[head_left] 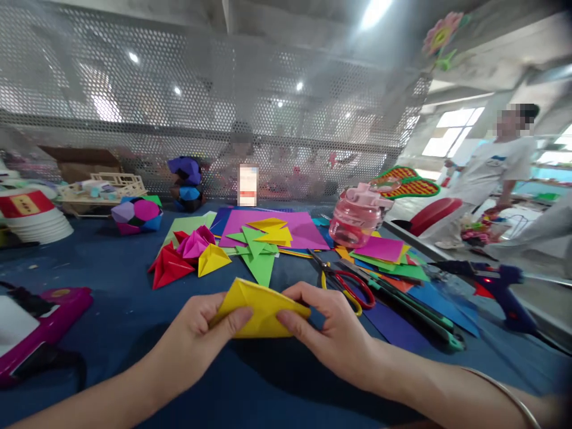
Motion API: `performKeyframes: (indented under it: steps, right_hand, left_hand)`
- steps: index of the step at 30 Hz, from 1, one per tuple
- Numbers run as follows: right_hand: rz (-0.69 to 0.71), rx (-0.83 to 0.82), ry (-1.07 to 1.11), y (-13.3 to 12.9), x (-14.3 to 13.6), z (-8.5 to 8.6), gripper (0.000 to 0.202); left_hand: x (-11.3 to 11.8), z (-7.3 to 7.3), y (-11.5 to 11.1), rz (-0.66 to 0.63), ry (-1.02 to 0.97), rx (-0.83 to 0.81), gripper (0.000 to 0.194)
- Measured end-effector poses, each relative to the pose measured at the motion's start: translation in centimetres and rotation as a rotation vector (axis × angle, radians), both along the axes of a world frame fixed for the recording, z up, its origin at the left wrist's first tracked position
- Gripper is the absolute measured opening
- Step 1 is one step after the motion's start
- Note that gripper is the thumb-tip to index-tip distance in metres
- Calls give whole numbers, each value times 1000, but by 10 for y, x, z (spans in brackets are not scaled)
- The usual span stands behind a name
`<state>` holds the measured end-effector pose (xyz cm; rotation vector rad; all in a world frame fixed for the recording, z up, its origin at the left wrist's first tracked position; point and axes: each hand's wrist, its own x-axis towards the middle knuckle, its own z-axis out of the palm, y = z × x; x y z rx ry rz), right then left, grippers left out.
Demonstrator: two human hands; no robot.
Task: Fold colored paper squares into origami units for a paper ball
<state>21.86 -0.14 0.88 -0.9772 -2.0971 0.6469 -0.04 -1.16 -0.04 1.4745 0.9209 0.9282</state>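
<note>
A folded yellow paper [263,307] is held above the blue table [187,381]. My left hand [210,333] pinches its left end, thumb on the near face. At the right end my right hand [330,328] grips it between thumb and fingers. Behind the paper lie green folded pieces [261,256] and yellow folded pieces [272,231] over a magenta sheet [308,229]. To their left stand red [172,267], magenta [196,241] and yellow [213,259] folded shapes.
Scissors [353,289], a green cutter [420,310] and a glue gun [504,286] lie right. A pink bottle [355,220] stands behind. Left are a purple device [58,316], stacked cups [33,217] and a paper ball [138,214]. A person [496,161] stands beyond at the right.
</note>
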Motion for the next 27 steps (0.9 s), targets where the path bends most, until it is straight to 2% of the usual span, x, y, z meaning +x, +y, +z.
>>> performKeyframes:
  steps: [3, 5, 7, 10, 12, 16, 22, 25, 27]
  right_hand:
    - [-86, 94, -100, 11, 7, 13, 26]
    - [-171, 162, -327, 19, 17, 22, 28]
    - [-350, 166, -664, 25, 31, 27, 23]
    - [-491, 135, -771, 28, 52, 22, 15]
    - [-519, 121, -812, 25, 64, 14, 8]
    - [-546, 106, -825, 22, 77, 2, 26]
    - [-517, 68, -740, 27, 81, 8, 46]
    - [-424, 108, -590, 32, 76, 14, 57]
    - [-334, 174, -403, 37, 67, 19, 52]
  left_hand:
    - [-4, 6, 8, 83, -235, -190, 32]
    - [-7, 10, 11, 143, -303, -265, 33]
    - [-9, 14, 12, 170, -335, -305, 34]
    - [-11, 15, 11, 158, -353, -323, 33]
    - [-11, 14, 11, 137, -347, -324, 34]
    - [-11, 12, 11, 107, -344, -314, 35]
    - [-13, 14, 12, 95, -352, -328, 33]
    - [-13, 14, 14, 98, -348, -337, 29]
    - [-13, 14, 15, 105, -346, -345, 28]
